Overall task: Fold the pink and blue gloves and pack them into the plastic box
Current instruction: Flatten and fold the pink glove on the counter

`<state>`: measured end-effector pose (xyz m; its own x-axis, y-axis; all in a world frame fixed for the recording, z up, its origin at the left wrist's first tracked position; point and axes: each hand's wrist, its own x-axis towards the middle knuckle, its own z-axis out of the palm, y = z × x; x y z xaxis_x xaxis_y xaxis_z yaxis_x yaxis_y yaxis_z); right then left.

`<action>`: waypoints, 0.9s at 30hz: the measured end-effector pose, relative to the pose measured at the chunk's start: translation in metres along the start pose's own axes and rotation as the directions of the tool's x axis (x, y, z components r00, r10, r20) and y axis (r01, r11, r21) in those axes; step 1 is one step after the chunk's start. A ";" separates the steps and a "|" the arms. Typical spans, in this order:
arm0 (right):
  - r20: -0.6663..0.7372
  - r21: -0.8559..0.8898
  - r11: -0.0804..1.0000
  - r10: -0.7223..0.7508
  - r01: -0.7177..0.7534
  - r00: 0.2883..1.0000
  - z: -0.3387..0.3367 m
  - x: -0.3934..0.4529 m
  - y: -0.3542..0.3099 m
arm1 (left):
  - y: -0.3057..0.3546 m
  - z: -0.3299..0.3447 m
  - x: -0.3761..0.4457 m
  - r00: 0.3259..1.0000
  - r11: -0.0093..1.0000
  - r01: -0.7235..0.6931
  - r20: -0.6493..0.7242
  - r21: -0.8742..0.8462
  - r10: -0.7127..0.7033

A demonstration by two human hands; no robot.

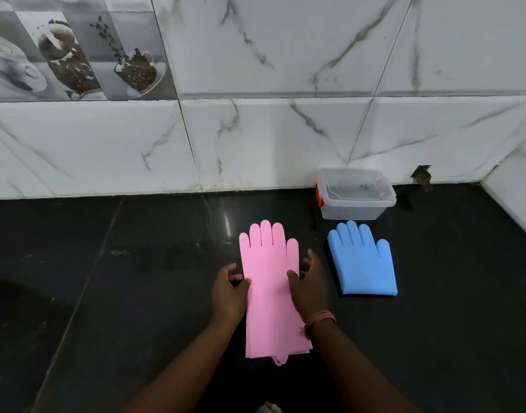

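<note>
The pink gloves [269, 281] lie stacked flat on the black counter, fingers pointing toward the wall and cuffs toward me. My left hand [229, 290] pinches their left edge at mid-length. My right hand [309, 286] grips the right edge by the thumb of the gloves. The blue gloves [363, 260] rest to the right, folded short, fingers toward the wall, untouched. Just behind them stands the clear plastic box [357, 210] with a red side clip, a clear lid resting on top.
The black counter [136, 278] runs to a white marble-tiled wall [255, 138] at the back and a side wall at the far right. A small broken hole in the tile [422, 175] is right of the box.
</note>
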<state>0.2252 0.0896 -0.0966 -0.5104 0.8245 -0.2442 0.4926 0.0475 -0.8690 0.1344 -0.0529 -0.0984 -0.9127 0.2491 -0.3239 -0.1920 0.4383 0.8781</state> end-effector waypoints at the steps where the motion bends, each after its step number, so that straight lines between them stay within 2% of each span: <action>1: -0.010 -0.005 1.000 0.021 -0.021 1.000 -0.004 -0.005 0.003 | -0.004 -0.002 -0.006 1.000 1.000 0.005 0.014 0.025 -0.005; 7: 0.099 -0.212 0.975 0.095 -0.072 0.991 -0.022 -0.030 0.016 | -0.011 -0.007 -0.032 0.997 0.985 0.021 0.075 0.172 -0.035; 14: 0.195 -0.438 0.897 0.165 -0.065 0.967 -0.036 -0.043 0.010 | -0.008 -0.012 -0.038 0.976 0.887 0.054 0.166 0.459 -0.145; 17: 0.235 -0.475 0.879 0.168 -0.038 0.957 -0.039 -0.046 0.011 | -0.008 -0.016 -0.039 0.973 0.906 0.076 0.166 0.416 -0.158; 22: 0.204 -0.331 0.935 0.202 -0.126 0.958 -0.040 -0.052 0.017 | -0.007 -0.024 -0.039 0.964 0.958 0.172 0.160 0.229 -0.211; 27: 0.131 -0.360 0.932 0.107 -0.053 0.986 -0.037 -0.056 0.031 | -0.012 -0.023 -0.046 0.975 0.955 0.123 0.145 0.271 -0.167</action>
<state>0.2952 0.0658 -0.0937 -0.5426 0.7441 -0.3898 0.7396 0.2032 -0.6416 0.1701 -0.0900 -0.0861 -0.8057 0.2952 -0.5135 -0.1980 0.6829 0.7032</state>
